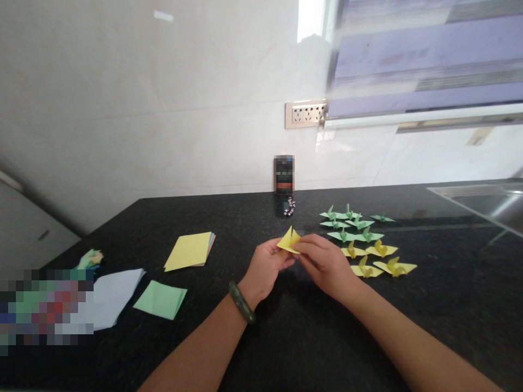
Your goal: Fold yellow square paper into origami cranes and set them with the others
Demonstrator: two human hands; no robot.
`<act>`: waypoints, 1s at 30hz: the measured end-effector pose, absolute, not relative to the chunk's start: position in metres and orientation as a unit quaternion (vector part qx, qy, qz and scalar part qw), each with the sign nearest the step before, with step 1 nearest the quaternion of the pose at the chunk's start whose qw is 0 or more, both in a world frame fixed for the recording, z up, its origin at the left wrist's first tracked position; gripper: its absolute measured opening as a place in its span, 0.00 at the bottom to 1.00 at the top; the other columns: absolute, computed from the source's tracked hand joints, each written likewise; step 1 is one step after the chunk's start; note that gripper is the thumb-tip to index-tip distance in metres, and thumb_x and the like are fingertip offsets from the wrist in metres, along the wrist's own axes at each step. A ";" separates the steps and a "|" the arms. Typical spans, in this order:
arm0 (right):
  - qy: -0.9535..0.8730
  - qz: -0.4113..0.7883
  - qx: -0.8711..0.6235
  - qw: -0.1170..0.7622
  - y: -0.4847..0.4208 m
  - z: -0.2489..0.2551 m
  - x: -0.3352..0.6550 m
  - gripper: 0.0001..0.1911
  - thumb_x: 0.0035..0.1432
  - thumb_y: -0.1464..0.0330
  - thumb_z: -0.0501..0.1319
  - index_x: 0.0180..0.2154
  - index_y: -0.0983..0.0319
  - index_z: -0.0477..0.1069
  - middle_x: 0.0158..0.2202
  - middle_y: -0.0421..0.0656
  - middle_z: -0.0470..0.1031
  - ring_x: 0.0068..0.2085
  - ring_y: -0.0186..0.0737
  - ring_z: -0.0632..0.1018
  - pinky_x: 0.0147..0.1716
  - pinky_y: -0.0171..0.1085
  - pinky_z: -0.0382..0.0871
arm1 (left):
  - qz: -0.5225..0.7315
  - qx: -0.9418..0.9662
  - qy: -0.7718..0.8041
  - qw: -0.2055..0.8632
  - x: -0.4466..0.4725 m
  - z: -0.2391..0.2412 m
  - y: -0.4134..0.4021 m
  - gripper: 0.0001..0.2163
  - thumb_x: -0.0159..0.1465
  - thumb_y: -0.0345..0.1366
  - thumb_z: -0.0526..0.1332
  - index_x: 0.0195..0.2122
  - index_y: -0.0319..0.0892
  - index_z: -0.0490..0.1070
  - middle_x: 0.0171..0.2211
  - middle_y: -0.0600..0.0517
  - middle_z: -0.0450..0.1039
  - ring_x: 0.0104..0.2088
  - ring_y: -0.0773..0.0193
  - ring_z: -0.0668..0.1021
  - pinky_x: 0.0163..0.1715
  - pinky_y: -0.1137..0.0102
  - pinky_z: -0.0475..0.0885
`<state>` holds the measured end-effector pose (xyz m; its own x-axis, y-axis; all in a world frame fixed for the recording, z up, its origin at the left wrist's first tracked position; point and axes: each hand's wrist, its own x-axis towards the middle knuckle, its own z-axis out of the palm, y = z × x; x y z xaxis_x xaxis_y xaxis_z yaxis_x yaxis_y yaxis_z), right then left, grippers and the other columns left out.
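Observation:
A small piece of folded yellow origami paper (288, 243) is held between my two hands above the dark countertop. Its upper part shows two pointed flaps with a slit between them. My left hand (266, 270), below a dark green bangle (242, 302) on the wrist, pinches it from the left. From the right, the fingers of my right hand (327, 265) close on its other edge. Several yellow paper cranes (381, 249) lie just right of my right hand, with several green paper cranes (343, 235) in rows behind them.
Left of my hands lie a stack of coloured paper (188, 251), yellow on top, a folded green sheet (160, 300) and white paper (116, 298). A phone (284, 175) with a beaded strap (290, 206) leans against the wall. A sink (490, 200) is at the far right.

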<state>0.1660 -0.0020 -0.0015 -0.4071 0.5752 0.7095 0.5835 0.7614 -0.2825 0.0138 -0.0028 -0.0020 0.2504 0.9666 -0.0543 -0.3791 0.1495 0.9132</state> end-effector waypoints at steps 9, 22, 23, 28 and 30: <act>-0.858 -0.018 -0.334 0.391 -0.001 -0.004 0.165 0.13 0.58 0.74 0.53 0.43 0.59 0.72 0.46 0.47 0.75 0.41 0.41 0.76 0.40 0.42 0.72 | 0.535 0.319 0.289 0.727 0.011 0.002 0.000 0.09 0.54 0.27 0.57 0.35 0.33 0.74 0.33 0.45 0.76 0.34 0.64 0.76 0.39 0.68 0.69; -0.863 0.011 -0.303 0.405 -0.003 -0.003 0.166 0.17 0.57 0.73 0.55 0.48 0.57 0.69 0.47 0.46 0.74 0.43 0.41 0.75 0.42 0.43 0.71 | 0.553 0.336 0.265 0.715 0.011 0.001 0.000 0.09 0.57 0.34 0.60 0.36 0.34 0.73 0.33 0.47 0.75 0.32 0.68 0.76 0.35 0.74 0.69; -0.864 0.010 -0.302 0.403 -0.004 -0.003 0.166 0.16 0.57 0.73 0.55 0.47 0.57 0.70 0.47 0.46 0.74 0.43 0.41 0.75 0.42 0.43 0.71 | 0.552 0.341 0.266 0.713 0.011 0.000 0.000 0.09 0.57 0.35 0.61 0.36 0.34 0.73 0.32 0.47 0.75 0.32 0.68 0.75 0.35 0.74 0.69; -0.868 0.012 -0.295 0.400 -0.007 -0.001 0.163 0.14 0.58 0.72 0.55 0.46 0.59 0.71 0.45 0.47 0.75 0.42 0.41 0.75 0.41 0.42 0.71 | 0.552 0.361 0.265 0.703 0.012 -0.003 0.000 0.10 0.57 0.38 0.61 0.32 0.35 0.72 0.29 0.48 0.75 0.26 0.69 0.75 0.28 0.74 0.69; -0.868 0.012 -0.286 0.406 -0.008 0.000 0.162 0.14 0.58 0.71 0.55 0.46 0.59 0.71 0.44 0.47 0.75 0.41 0.41 0.76 0.40 0.42 0.72 | 0.558 0.362 0.270 0.697 0.013 -0.003 0.000 0.11 0.56 0.40 0.61 0.32 0.35 0.72 0.29 0.48 0.74 0.27 0.67 0.75 0.28 0.72 0.69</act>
<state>0.1617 -0.0080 0.0003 -0.5060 0.5063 0.6983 0.4871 0.8359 -0.2531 0.0127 0.0000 -0.0026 0.2320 0.9723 0.0281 -0.5821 0.1157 0.8048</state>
